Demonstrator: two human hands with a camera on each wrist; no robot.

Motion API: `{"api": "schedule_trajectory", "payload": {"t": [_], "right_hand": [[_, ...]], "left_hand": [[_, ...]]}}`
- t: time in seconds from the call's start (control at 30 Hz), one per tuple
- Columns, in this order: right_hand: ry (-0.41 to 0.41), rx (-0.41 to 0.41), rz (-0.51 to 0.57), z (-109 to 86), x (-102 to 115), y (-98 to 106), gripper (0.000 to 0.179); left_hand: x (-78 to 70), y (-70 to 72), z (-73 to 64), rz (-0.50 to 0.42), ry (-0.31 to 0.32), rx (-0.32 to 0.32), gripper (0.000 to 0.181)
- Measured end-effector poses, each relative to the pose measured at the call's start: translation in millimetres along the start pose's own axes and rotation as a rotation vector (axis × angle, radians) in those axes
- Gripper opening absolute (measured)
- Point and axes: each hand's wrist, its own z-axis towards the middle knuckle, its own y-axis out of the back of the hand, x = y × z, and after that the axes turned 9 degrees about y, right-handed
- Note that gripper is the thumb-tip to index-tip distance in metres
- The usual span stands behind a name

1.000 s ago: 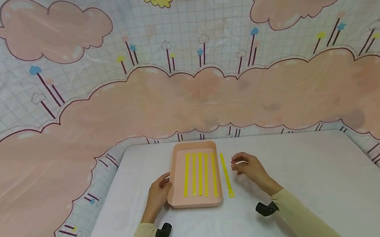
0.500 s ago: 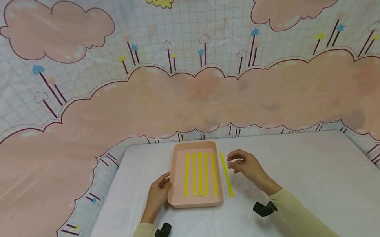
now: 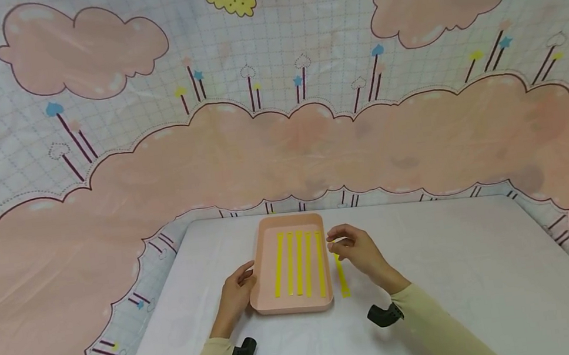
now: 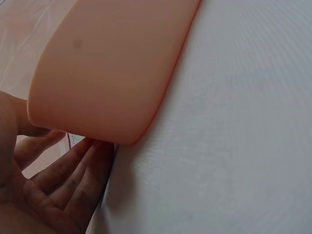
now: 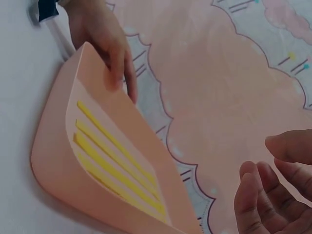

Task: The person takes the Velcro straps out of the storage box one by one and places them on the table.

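Note:
A pink tray (image 3: 292, 305) lies on the white table, with several flat yellow straps (image 3: 299, 264) side by side in it. They look like cable ties. My left hand (image 3: 236, 296) touches the tray's left wall with fairly straight fingers; the left wrist view shows its fingers (image 4: 73, 175) beside the tray's wall (image 4: 92, 107). Just right of the tray one more yellow strap (image 3: 343, 283) lies on the table, its far end partly covered by my right hand (image 3: 359, 251). That hand hovers with loosely bent fingers. Nothing shows between its thumb and fingers (image 5: 248, 195) in the right wrist view.
White table (image 3: 461, 274) surface stretches to the right of the right arm. Behind the table hangs a cloth (image 3: 312, 144) with printed clouds. A black wrist camera (image 3: 385, 315) sits on the right wrist, another black camera (image 3: 244, 349) on the left.
My right hand has moved left, from beside the loose yellow strap to over its far end. The left hand, tray and straps have kept their places.

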Motion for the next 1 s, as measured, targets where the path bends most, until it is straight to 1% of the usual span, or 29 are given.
{"api": "schedule_trajectory", "payload": {"t": [0.17,0.37,0.57,0.73,0.83,1.0], "right_hand": [[0.022,0.010,0.015,2.7,4.7,-9.6,0.025],[0.079,0.032,0.028,5.6,9.0,-21.6,0.025],[0.092,0.060,0.015,8.3,12.8,-32.1,0.024],[0.119,0.095,0.018,12.0,15.1,-41.1,0.027],[0.133,0.104,0.017,12.3,15.1,-45.0,0.029],[0.147,0.110,-0.028,15.0,13.1,-48.7,0.028]], "left_hand": [[1.8,0.6,1.6,0.008,-0.006,-0.004,0.042],[1.7,1.3,1.3,0.000,-0.006,0.006,0.043],[0.4,0.7,0.2,-0.015,-0.003,0.012,0.043],[1.3,1.1,1.2,-0.021,0.007,0.006,0.043],[0.5,1.6,-0.7,-0.018,0.014,0.006,0.042],[-0.3,1.0,0.0,-0.020,0.024,0.018,0.043]]}}
